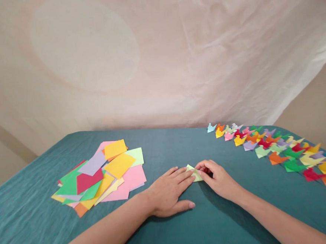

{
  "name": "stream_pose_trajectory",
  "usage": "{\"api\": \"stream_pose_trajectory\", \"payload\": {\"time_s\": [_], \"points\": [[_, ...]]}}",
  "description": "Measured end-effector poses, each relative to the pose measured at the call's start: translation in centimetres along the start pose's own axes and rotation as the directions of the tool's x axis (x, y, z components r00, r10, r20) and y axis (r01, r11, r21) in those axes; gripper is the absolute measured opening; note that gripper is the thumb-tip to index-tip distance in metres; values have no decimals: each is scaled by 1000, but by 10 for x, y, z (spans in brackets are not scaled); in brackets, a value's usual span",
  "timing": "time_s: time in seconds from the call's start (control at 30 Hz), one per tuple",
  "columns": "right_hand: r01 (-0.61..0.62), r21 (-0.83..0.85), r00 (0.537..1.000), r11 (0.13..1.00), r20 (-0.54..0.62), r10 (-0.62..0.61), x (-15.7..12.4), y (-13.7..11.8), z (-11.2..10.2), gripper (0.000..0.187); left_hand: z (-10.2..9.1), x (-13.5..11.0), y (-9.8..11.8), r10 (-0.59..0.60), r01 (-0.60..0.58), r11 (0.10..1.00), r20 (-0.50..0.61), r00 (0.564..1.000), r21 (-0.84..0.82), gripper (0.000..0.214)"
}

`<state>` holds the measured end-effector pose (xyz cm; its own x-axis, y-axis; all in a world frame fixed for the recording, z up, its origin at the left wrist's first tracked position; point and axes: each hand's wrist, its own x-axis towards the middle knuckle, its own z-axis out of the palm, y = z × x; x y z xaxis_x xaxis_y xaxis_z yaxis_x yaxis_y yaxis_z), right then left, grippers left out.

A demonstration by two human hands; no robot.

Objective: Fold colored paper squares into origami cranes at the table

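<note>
A small pale green sheet of origami paper [197, 176], folded to a pointed shape, lies on the cloth in the middle. My left hand [172, 190] rests flat with fingers stretched out, its fingertips pressing on the paper's left side. From the right, my right hand [215, 177] pinches the paper's edge between thumb and curled fingers. Parts of the paper are hidden under the fingers of both hands.
A loose pile of coloured paper squares [118, 166] lies to the left. On the right, rows of small folded paper birds [277, 158] stand along the table. Teal cloth [170, 233] covers the table, and a pale hanging sheet [159, 62] stands behind it.
</note>
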<state>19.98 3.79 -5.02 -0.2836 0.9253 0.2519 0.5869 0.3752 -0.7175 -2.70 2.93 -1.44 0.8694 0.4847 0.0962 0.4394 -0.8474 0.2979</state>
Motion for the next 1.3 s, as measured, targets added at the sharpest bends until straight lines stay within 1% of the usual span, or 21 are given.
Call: {"api": "stream_pose_trajectory", "payload": {"time_s": [0.27, 0.4, 0.63, 0.83, 1.3], "points": [[10, -11, 1000, 1000, 1, -10, 0, -2, -1, 12, 1, 0, -1, -3, 3, 1000, 14, 1000, -16, 66], [18, -19, 1000, 1000, 1, -18, 0, -2, -1, 12, 2, 0, -1, 1, -1, 1000, 0, 1000, -23, 64], [45, -59, 999, 997, 11, -45, 1, -4, -2, 14, 1, 0, -1, -3, 3, 1000, 13, 1000, -20, 63], [53, -62, 999, 997, 7, -53, 1, -4, -2, 13, 0, 0, -1, 1, -1, 1000, 1, 1000, -23, 61], [54, -90, 999, 994, 2, -54, 2, -6, -1, 13, 2, 1, -2, -34, 34, 999, 0, 999, -1, 59]]}}
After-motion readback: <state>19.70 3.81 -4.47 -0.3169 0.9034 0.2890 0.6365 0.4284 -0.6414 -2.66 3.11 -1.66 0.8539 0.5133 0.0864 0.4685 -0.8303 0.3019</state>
